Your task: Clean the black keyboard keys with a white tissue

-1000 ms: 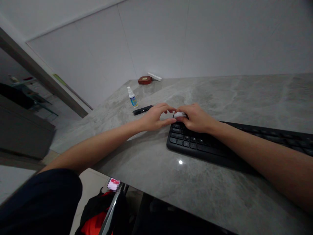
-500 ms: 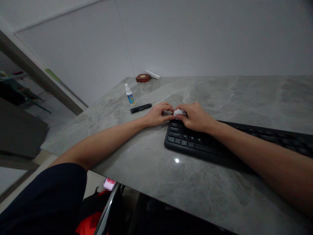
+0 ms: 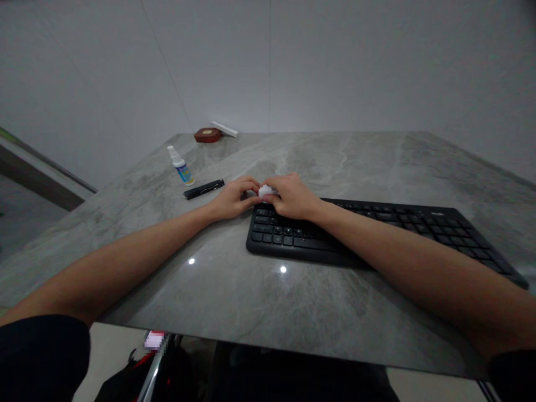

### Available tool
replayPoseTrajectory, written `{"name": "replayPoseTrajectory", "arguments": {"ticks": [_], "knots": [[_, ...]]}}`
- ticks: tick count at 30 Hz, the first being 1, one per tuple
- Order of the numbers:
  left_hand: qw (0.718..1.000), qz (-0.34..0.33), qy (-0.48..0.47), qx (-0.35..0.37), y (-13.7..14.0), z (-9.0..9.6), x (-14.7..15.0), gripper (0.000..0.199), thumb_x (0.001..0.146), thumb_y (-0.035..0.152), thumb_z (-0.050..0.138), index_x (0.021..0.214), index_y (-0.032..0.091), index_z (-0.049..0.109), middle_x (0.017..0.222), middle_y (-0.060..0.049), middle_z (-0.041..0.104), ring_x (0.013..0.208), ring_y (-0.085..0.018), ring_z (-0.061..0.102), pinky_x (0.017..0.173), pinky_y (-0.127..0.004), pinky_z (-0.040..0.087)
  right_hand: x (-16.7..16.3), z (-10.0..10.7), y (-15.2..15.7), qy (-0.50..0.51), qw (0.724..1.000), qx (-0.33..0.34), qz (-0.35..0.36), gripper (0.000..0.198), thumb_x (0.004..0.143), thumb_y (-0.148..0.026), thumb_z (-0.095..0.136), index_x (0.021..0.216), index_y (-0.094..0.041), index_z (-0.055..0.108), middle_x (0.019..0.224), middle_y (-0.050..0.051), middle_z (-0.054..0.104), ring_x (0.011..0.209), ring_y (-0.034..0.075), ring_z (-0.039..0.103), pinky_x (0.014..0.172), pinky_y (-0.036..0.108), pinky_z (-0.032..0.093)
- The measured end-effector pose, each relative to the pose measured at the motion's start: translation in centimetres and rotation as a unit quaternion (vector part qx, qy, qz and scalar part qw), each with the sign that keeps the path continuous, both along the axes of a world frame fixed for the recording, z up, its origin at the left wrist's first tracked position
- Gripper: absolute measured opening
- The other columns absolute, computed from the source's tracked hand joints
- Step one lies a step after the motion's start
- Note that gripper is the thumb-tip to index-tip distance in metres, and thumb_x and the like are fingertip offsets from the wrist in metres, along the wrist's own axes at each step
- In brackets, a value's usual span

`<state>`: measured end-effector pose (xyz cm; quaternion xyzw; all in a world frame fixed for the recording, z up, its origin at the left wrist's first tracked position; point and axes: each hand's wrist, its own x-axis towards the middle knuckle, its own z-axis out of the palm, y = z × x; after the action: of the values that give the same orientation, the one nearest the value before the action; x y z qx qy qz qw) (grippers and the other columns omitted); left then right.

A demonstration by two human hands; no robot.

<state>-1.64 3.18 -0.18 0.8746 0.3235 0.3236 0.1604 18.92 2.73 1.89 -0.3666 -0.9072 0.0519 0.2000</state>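
My right hand (image 3: 291, 195) is closed around a small crumpled white tissue (image 3: 265, 191) above the far left corner of a black keyboard (image 3: 318, 242). My left hand (image 3: 234, 196) reaches in from the other side, its thumb and fingers curved around a gap. Its fingertips meet at the left edge of the tissue, beside the keyboard's corner. Where the fingertips touch, the exact contact is partly hidden. My right forearm crosses over the keyboard and covers several of its keys.
Left of my left hand lies a black pen-like object (image 3: 204, 189), with a white spray bottle (image 3: 181, 166) behind it. A brown case (image 3: 207, 135) and a white bar (image 3: 225, 129) lie by the wall. The grey marble-patterned table (image 3: 234, 301) has its front edge below my arms.
The view has swung to the right, so more of the keyboard shows. Both hands keep about the same place at the keyboard's corner, with the tissue still between them.
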Motion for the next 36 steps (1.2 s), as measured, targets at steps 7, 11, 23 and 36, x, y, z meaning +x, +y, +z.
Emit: {"name": "replayPoseTrajectory", "arguments": {"ticks": [7, 11, 23, 36], "knots": [[1.0, -0.001, 0.004, -0.005, 0.1, -0.26, -0.06, 0.025, 0.087, 0.041, 0.061, 0.091, 0.016, 0.063, 0.095, -0.007, 0.065, 0.085, -0.017, 0.059, 0.071, -0.027, 0.048, -0.16, 0.12, -0.08, -0.014, 1.0, 0.011, 0.004, 0.021, 0.089, -0.026, 0.053, 0.101, -0.016, 0.065, 0.096, 0.01, 0.071, 0.088, 0.023, 0.062, 0.08, 0.034, 0.038], [1.0, -0.009, -0.002, -0.006, 0.09, -0.25, -0.16, 0.026, 0.086, 0.042, 0.062, 0.091, 0.016, 0.062, 0.096, -0.007, 0.065, 0.086, -0.017, 0.059, 0.072, -0.027, 0.048, -0.19, 0.29, -0.13, -0.026, 0.999, 0.01, 0.017, 0.02, 0.088, -0.024, 0.052, 0.101, -0.015, 0.065, 0.095, 0.01, 0.071, 0.086, 0.023, 0.062, 0.079, 0.033, 0.039], [0.999, -0.002, 0.033, 0.037, -0.18, -0.06, -0.08, 0.023, 0.088, 0.04, 0.057, 0.087, 0.017, 0.057, 0.096, -0.007, 0.063, 0.088, -0.019, 0.058, 0.079, -0.031, 0.048, -0.11, 0.03, -0.04, -0.006, 0.999, 0.01, 0.038, 0.018, 0.087, -0.022, 0.053, 0.1, -0.016, 0.064, 0.095, 0.009, 0.07, 0.09, 0.023, 0.061, 0.083, 0.035, 0.037], [0.998, -0.022, 0.036, 0.056, -0.69, 0.11, -0.29, 0.014, 0.091, 0.031, 0.055, 0.091, 0.018, 0.059, 0.1, -0.009, 0.063, 0.097, -0.021, 0.059, 0.087, -0.038, 0.048, 0.1, -0.05, -0.13, 0.021, 0.998, -0.032, 0.047, 0.019, 0.087, -0.023, 0.054, 0.103, -0.017, 0.063, 0.097, 0.009, 0.07, 0.093, 0.024, 0.061, 0.083, 0.035, 0.035]]}}
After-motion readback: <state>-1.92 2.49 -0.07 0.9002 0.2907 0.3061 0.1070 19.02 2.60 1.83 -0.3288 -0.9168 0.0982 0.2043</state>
